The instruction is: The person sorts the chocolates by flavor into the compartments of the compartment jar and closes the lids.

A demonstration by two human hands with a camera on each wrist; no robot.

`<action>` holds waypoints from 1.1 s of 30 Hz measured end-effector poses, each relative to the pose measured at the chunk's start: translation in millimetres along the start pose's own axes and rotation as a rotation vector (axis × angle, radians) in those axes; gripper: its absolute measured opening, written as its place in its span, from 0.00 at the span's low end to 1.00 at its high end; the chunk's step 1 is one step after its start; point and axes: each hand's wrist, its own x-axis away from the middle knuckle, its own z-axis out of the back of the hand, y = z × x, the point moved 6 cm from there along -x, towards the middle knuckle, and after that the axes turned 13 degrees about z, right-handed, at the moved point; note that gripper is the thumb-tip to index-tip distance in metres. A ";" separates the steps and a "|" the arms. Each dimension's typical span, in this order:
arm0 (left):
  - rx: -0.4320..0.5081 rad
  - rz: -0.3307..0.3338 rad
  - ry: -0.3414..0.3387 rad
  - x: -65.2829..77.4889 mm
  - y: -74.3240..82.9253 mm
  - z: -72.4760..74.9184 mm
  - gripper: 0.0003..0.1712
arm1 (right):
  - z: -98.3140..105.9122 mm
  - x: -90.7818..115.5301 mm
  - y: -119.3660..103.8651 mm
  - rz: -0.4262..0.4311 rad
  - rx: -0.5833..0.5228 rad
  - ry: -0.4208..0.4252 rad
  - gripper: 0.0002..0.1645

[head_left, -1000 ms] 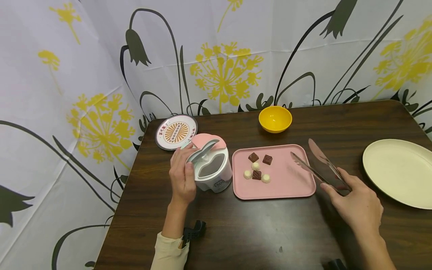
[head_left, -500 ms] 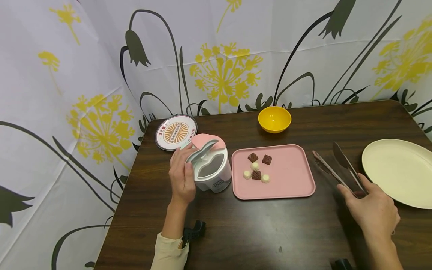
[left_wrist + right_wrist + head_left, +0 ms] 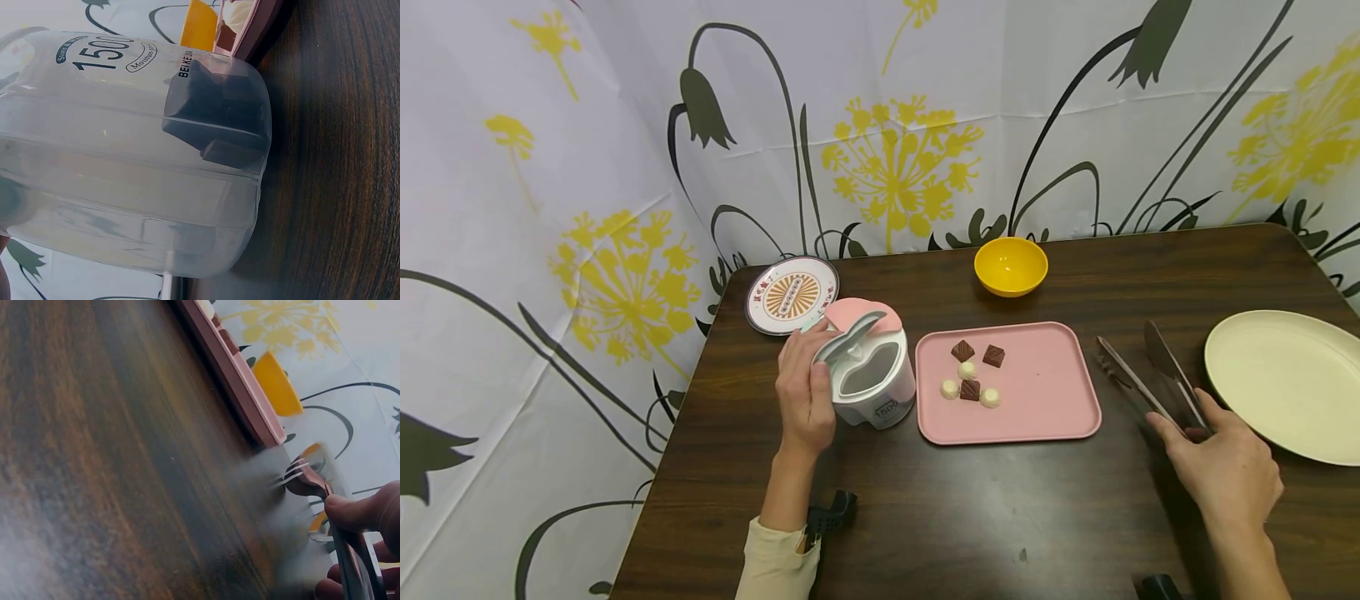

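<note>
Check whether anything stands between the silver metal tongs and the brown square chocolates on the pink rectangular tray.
Only the tray's low rim, plus one round white sweet just right of the lowest brown chocolate in the head view.

At the right of the head view, the cream plate [image 3: 1281, 383] runs past the edge. At centre left, the left hand's [image 3: 805, 396] fingertips vanish behind the container's [image 3: 880, 393] grey flap; the printed plate's [image 3: 784, 292] lettering is mostly too small to read. The left wrist view crops the container at left, its dark contents [image 3: 215, 115] murky; the right wrist view crops the right hand [image 3: 369, 544] at right.
</note>
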 end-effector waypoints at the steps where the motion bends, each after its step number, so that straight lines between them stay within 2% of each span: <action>1: -0.001 -0.001 0.002 -0.1 0.1 0.0 0.21 | -0.3 -0.2 0.1 -0.002 0.001 -0.005 0.49; 9: 0.000 -0.007 0.019 -0.3 0.7 -0.1 0.20 | -1.2 -0.7 1.8 -0.016 0.013 -0.019 0.51; 27: 0.002 -0.002 -0.001 0.2 -0.4 -0.2 0.21 | -2.4 -0.5 5.0 -0.013 0.043 -0.030 0.56; 33: -0.004 -0.003 0.004 0.4 -1.3 -0.4 0.21 | -1.5 -1.7 4.6 -0.030 0.031 -0.071 0.58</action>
